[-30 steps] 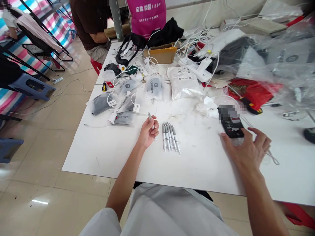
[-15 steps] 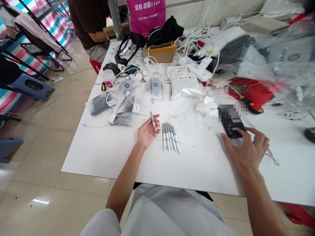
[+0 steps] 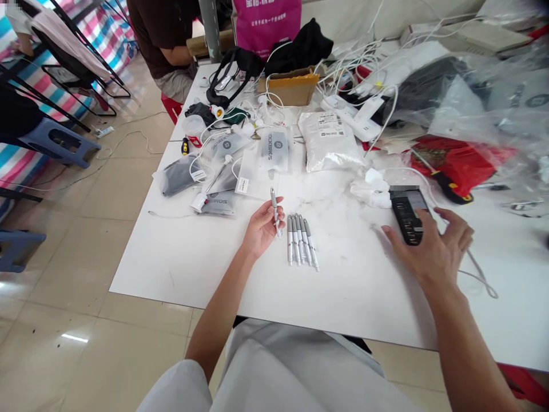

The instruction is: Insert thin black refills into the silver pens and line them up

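Observation:
A silver and white pen [image 3: 275,209] stands nearly upright between the fingers of my left hand [image 3: 260,230], over the table. Just right of that hand, several like pens [image 3: 302,240] lie side by side on the white tabletop [image 3: 343,286]. At the right, my right hand [image 3: 433,246] is spread with its fingers apart, the index finger touching the screen of a black phone [image 3: 407,214]. The phone lies on the table beside a crumpled white plastic bag [image 3: 369,189].
Grey packaged pouches [image 3: 274,150], a white parcel [image 3: 329,142], cables and a cardboard box [image 3: 289,88] crowd the back. Clear plastic, a red bag [image 3: 461,163] and a screwdriver [image 3: 452,187] lie at the right. A person [image 3: 165,34] sits beyond the far left corner.
The phone's screen display differs, and my right index finger has shifted onto it. My left hand keeps the pen, now turned more upright. The whole view has shifted slightly.

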A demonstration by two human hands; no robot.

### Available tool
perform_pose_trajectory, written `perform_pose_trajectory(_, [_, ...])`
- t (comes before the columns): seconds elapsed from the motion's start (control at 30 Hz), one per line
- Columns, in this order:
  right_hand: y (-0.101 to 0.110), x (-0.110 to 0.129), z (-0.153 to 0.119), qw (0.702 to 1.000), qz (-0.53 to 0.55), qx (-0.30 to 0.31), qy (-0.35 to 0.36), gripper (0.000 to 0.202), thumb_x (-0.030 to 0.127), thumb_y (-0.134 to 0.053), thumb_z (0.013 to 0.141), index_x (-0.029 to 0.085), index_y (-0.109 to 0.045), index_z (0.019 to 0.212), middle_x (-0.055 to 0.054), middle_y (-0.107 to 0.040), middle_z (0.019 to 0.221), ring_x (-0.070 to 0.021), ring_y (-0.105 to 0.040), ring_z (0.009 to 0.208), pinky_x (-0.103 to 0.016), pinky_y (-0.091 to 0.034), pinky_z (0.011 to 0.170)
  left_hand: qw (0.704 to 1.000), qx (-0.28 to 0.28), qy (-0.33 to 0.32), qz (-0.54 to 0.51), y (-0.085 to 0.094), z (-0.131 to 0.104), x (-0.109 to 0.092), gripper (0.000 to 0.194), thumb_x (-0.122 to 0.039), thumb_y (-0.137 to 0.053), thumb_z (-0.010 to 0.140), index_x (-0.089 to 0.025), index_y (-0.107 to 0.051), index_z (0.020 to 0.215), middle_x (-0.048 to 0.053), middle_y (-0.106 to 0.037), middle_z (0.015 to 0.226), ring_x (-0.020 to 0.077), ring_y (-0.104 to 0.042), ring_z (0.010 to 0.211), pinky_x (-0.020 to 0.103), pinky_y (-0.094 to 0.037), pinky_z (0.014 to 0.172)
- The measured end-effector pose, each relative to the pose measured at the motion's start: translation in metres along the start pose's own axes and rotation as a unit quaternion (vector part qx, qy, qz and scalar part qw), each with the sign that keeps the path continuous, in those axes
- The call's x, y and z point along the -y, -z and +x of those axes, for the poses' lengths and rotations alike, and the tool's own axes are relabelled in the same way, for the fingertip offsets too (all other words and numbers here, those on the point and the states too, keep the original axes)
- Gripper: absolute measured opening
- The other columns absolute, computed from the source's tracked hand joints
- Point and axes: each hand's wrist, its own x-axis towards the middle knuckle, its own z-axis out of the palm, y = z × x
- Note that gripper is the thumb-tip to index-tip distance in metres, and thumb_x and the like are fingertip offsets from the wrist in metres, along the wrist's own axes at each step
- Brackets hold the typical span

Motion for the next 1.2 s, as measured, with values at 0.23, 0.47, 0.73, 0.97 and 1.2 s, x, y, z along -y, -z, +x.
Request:
perform_pose_trajectory(0.23, [0.001,-0.012,-0.018,0.999,0.010,-0.042,-0.030,0.061,0.071,-0.071,0.087,0.021,-0.071,0.123,-0.019,-0.060,0.144,-0.0400,-0.053,0.134,-0.057,-0.039,0.112,1.000,-0.025,0.017,0.001,-0.003,0.000,0.001,0.027,-0.015,-0.079,0.090,-0.017,-0.075,0.117,0.002,-0.060,0.090,0.0107,-0.058,0.075,0.024,-0.048,0.067])
perform_pose_trajectory(0.47, [0.001,-0.013,-0.022,0.998,-0.008,-0.042,-0.036,0.063,0.075,-0.067,0.088,0.023,-0.072,0.123,-0.016,-0.062,0.143,-0.0353,-0.054,0.130,-0.051,-0.040,0.111,1.000,-0.018,0.007,0.009,0.000,0.000,0.002,0.029,-0.016,-0.080,0.090,-0.016,-0.076,0.118,0.003,-0.060,0.092,0.0108,-0.059,0.077,0.024,-0.048,0.068])
perform_pose_trajectory(0.73, [0.002,-0.010,-0.023,0.998,0.011,-0.036,-0.058,0.064,0.075,-0.068,0.087,0.024,-0.070,0.126,-0.017,-0.060,0.146,-0.0383,-0.052,0.136,-0.054,-0.037,0.116,1.000,-0.016,0.000,0.005,0.002,0.002,0.003,0.032,-0.017,-0.083,0.088,-0.018,-0.074,0.118,0.001,-0.063,0.093,0.0103,-0.062,0.077,0.024,-0.050,0.068])
perform_pose_trajectory(0.97, [0.003,-0.011,-0.022,0.998,0.008,-0.044,-0.048,0.060,0.073,-0.067,0.089,0.021,-0.073,0.118,-0.017,-0.064,0.140,-0.0369,-0.057,0.130,-0.051,-0.040,0.113,0.999,-0.039,-0.016,-0.004,0.007,0.003,0.007,0.028,-0.022,-0.087,0.089,-0.020,-0.066,0.107,0.003,-0.074,0.095,0.0204,-0.078,0.098,0.039,-0.059,0.099])
perform_pose_trajectory(1.2, [0.000,-0.009,-0.022,0.998,0.007,-0.023,-0.053,0.070,0.080,-0.061,0.088,0.025,-0.074,0.129,-0.016,-0.057,0.148,-0.0410,-0.049,0.136,-0.059,-0.039,0.115,1.000,-0.026,-0.010,0.013,0.011,0.004,0.011,0.027,-0.029,-0.084,0.093,-0.021,-0.065,0.110,0.009,-0.081,0.118,0.0276,-0.080,0.112,0.044,-0.057,0.106])
